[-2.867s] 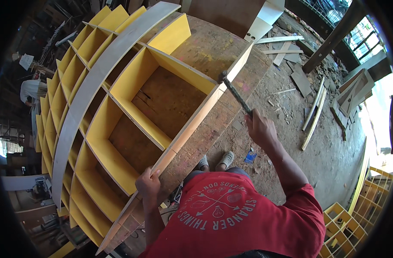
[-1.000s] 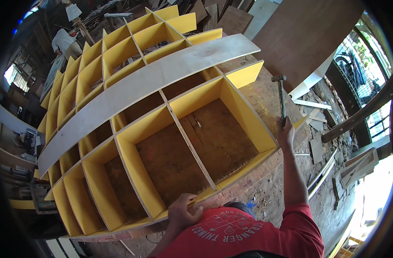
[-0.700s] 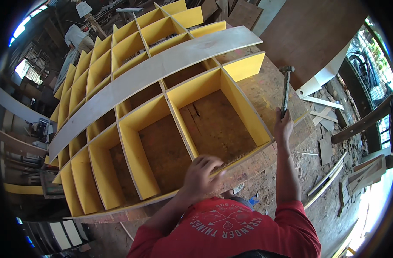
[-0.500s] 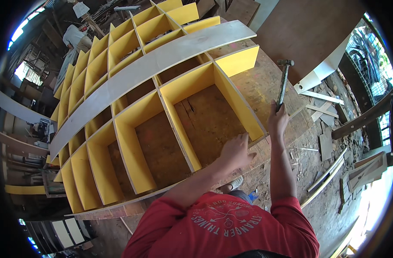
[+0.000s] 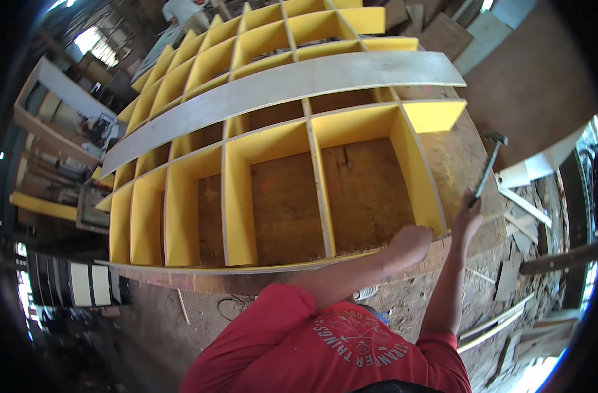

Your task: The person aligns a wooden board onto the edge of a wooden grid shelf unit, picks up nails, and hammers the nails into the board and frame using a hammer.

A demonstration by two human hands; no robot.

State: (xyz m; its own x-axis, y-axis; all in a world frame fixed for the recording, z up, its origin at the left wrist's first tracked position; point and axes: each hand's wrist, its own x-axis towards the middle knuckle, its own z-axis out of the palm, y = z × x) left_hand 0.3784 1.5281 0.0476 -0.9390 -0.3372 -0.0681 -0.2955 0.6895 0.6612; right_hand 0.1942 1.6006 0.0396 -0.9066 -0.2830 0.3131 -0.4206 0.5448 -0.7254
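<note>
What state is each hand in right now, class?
Left hand: at the near-right corner of the yellow lattice frame; whether it grips cannot be told.
Right hand: closed, holding the hammer by its handle.

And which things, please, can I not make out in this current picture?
All in the head view:
Anything inside the left hand: hidden by the hand itself.
Lower end of the hammer: covered by the right hand.
The rest of the co-worker: cut off by the top edge.

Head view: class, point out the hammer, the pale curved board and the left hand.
Hammer (image 5: 487,170), head view: middle of the handle.
Pale curved board (image 5: 282,86), head view: broad upper face.
Left hand (image 5: 409,245), head view: back of the hand.
</note>
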